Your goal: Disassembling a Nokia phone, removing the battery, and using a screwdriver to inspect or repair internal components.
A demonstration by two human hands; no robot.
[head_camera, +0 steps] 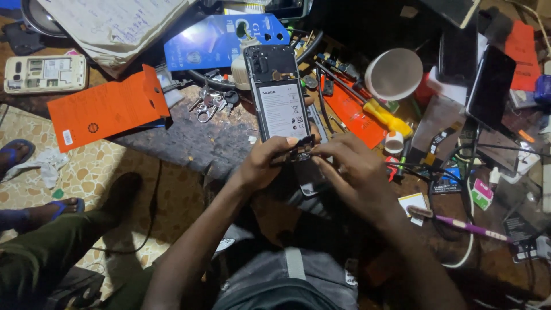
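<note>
An opened black phone [279, 95] with its back cover off lies upright on the dark workbench, its white-labelled battery facing up. My left hand [268, 162] grips the phone's bottom end, thumb on the battery's lower edge. My right hand [351, 167] pinches a small dark part [302, 154] at the phone's bottom edge, fingertips touching those of the left hand. What exactly sits between the fingers is too small to tell.
An orange card [106, 108], a blue package [221, 39], keys [211, 103], a yellow-handled screwdriver [381, 115], a white round lid [394, 73], another opened white phone [45, 73], a dark phone [491, 86], cables and a purple pen [468, 227] crowd the bench. Another person's sandalled feet [34, 209] rest on the patterned floor at left.
</note>
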